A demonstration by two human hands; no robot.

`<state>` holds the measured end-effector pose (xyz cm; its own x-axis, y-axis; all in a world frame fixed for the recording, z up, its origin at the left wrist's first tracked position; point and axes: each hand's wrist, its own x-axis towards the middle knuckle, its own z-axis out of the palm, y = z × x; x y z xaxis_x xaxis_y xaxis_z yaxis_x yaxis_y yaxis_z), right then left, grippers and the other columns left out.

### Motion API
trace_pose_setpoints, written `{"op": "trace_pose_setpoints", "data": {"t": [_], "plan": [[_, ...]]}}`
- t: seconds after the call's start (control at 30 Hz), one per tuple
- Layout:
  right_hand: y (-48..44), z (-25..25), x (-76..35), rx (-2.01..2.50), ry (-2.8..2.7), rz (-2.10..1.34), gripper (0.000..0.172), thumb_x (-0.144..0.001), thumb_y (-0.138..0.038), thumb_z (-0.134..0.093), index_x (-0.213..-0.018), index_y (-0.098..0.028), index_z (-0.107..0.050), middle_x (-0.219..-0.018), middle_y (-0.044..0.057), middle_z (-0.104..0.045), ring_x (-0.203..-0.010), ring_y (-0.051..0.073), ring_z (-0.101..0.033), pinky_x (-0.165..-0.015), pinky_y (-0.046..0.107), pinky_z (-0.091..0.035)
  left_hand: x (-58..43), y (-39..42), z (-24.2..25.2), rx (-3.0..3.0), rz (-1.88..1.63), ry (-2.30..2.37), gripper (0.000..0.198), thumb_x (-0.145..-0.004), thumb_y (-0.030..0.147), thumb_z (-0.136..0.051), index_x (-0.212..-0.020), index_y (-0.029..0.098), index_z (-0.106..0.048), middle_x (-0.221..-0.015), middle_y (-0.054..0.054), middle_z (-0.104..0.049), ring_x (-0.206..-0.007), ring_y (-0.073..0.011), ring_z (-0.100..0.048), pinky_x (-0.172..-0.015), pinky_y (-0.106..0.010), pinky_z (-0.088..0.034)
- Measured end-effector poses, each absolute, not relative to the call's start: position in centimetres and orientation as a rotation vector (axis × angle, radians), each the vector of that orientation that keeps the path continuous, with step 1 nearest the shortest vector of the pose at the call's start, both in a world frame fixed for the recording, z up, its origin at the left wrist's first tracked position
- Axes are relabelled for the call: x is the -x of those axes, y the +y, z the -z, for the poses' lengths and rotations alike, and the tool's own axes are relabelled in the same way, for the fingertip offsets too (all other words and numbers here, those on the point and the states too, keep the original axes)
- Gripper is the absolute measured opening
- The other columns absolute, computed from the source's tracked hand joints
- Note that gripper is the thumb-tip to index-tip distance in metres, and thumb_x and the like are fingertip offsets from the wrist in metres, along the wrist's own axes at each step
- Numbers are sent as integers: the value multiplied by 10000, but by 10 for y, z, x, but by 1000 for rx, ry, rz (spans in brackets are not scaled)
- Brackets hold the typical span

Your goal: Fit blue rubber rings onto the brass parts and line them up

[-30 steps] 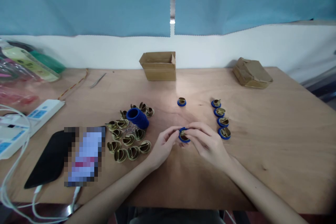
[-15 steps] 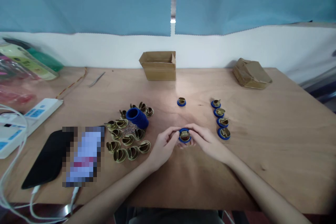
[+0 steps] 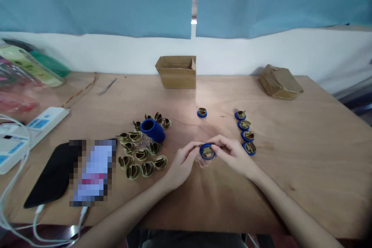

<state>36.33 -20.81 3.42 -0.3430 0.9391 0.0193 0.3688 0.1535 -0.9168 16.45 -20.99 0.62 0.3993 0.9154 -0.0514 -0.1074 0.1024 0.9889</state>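
Observation:
Between my two hands, just above the table, is a round brass-coloured fitting with a blue ring [image 3: 207, 151] around it. My left hand [image 3: 183, 161] pinches its left edge, while the fingers of my right hand [image 3: 231, 154] grip its right edge. To the left stands a leaning stack of blue rings [image 3: 153, 130], with several brass fittings [image 3: 142, 154] lying around it and small metal bits [image 3: 146, 139] beside it. On the right, several blue-ringed fittings [image 3: 247, 136] lie in a column. One more ringed fitting [image 3: 202, 112] sits beyond my hands.
An open cardboard box [image 3: 178, 78] stands against the wall, and a closed carton [image 3: 280, 81] is at the back right. On the left lie a black phone [image 3: 54, 174], a lit phone [image 3: 94, 172], a white power strip [image 3: 49, 122] with cables, and tweezers [image 3: 107, 86].
The held ringed fitting has shifted slightly right and tilted a little between my fingers. My right-hand fingers have changed position slightly. The view has moved a little; the other parts lie as before.

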Motion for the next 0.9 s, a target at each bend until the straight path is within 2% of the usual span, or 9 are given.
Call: {"op": "trace_pose_setpoints", "data": {"t": [0.37,0.67,0.9], "plan": [[-206,-30,-363,1247,-1706,-1246,187,-937,-310,-557,-972,-167,-672,-795,25,-712,-700,153,-649,-636,258,-501,-162,-205,-3,-1292,-879,865,339,-952,448,-581,-1055,142,-686,-729,-42,-741,-611,-176,-712,-598,-281,-587],[-203,-27,-362,1230,-1659,-1297,182,-915,-346,-585,-962,-187,-662,-820,34,-720,-743,176,-669,-681,295,-518,-160,-205,-1,-1326,-851,861,280,-940,372,-592,-1036,123,-679,-730,-43,-736,-609,-150,-690,-607,-255,-573],[-203,-24,-363,1218,-1691,-1390,198,-934,-386,-584,-997,-209,-645,-865,32,-714,-779,186,-657,-707,320,-524,-159,-204,0,-1297,-831,892,242,-903,365,-633,-934,131,-686,-696,-26,-719,-575,-139,-677,-576,-240,-561]]}}
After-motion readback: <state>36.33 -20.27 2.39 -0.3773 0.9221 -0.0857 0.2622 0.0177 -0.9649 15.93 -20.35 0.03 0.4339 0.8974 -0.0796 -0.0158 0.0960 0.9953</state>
